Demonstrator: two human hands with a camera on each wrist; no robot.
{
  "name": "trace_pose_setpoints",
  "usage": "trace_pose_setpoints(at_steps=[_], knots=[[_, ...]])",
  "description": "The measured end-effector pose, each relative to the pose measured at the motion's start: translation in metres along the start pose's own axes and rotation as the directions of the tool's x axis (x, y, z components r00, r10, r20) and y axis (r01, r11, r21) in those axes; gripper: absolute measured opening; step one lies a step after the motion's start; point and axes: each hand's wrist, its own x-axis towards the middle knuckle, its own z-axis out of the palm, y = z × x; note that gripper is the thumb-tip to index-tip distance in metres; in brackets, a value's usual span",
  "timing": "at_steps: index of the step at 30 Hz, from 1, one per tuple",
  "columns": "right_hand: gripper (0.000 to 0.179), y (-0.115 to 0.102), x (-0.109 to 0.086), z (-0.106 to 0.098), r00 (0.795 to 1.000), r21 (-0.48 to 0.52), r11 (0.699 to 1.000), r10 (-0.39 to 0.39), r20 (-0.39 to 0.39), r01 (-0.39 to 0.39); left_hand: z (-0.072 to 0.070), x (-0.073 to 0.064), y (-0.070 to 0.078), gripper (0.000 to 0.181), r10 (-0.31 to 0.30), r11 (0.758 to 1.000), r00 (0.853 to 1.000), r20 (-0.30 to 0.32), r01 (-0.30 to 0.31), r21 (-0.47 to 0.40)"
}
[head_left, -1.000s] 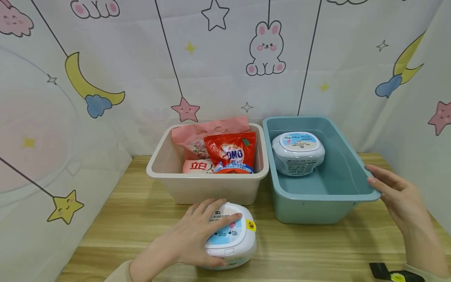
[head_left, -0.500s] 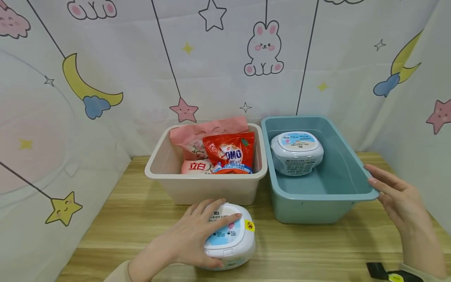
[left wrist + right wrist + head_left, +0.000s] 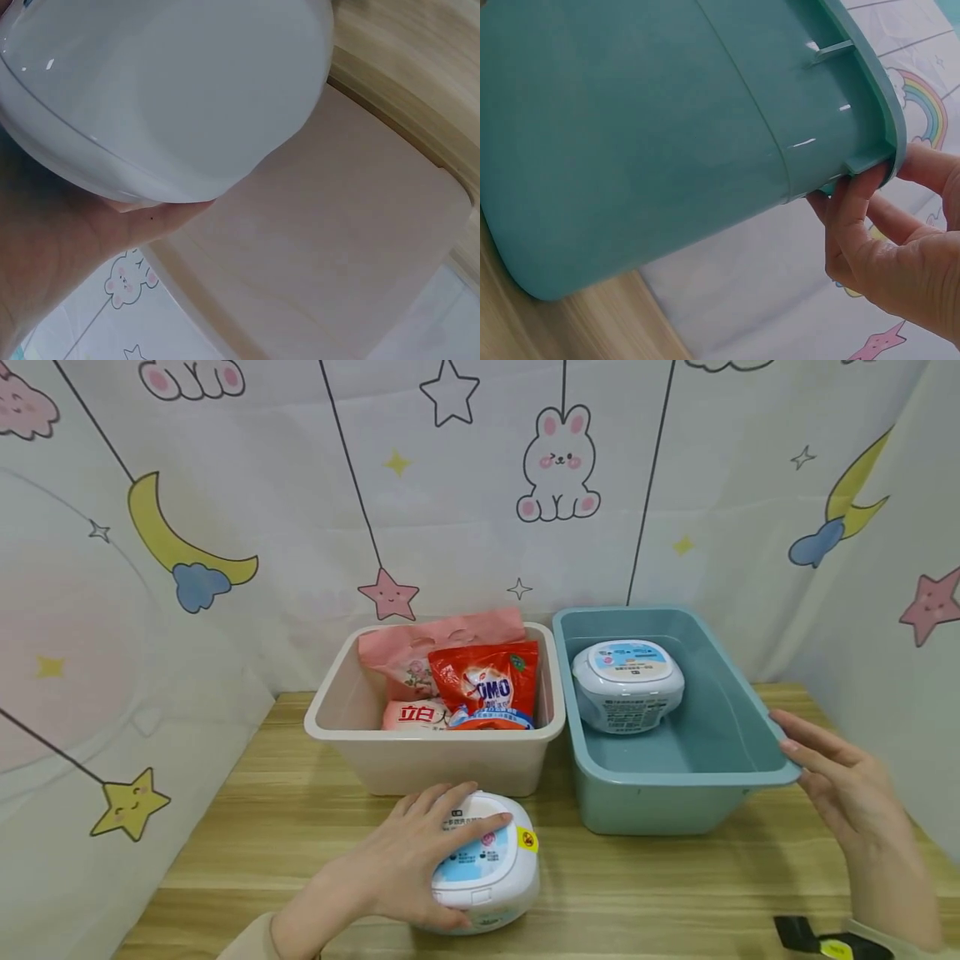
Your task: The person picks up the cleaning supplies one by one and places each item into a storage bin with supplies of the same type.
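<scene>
My left hand (image 3: 408, 868) grips a round white container (image 3: 491, 860) with a blue label. The container stands on the wooden table in front of the beige bin (image 3: 420, 735). Fingers lie over its lid and the thumb is at its near side. In the left wrist view the container's white underside (image 3: 165, 90) fills the top, my palm (image 3: 60, 247) beside it. My right hand (image 3: 847, 785) holds the near right corner of the teal bin (image 3: 675, 772), pinching the rim lightly. The right wrist view shows fingers (image 3: 855, 202) under the teal bin's (image 3: 630, 135) lip. A second white container (image 3: 628, 683) sits inside.
The beige bin holds a red OMO bag (image 3: 486, 681), a pink bag (image 3: 420, 647) and a pink pack (image 3: 416, 716). Both bins stand side by side at the back of the wooden table (image 3: 300, 827). Printed curtains close in behind and on both sides.
</scene>
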Motion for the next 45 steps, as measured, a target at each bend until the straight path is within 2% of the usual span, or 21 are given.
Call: trace_pose_setpoints(at_steps=[9,22,45], knots=[[0.044,0.001,-0.001,-0.002,0.999,0.005,1.000,0.028,0.016,-0.029,0.000,0.003,-0.002,0.099,-0.006,1.000,1.000,0.031,0.007,-0.007],[0.042,0.002,0.001,0.000,1.000,-0.023,1.000,0.001,-0.020,-0.001,-0.001,0.007,-0.006,0.097,0.042,0.997,0.999,-0.022,-0.041,0.063],[0.041,-0.003,0.002,0.004,0.999,-0.059,0.998,0.012,-0.045,-0.015,-0.006,0.015,0.002,0.093,0.066,0.995,0.997,-0.029,-0.063,0.081]])
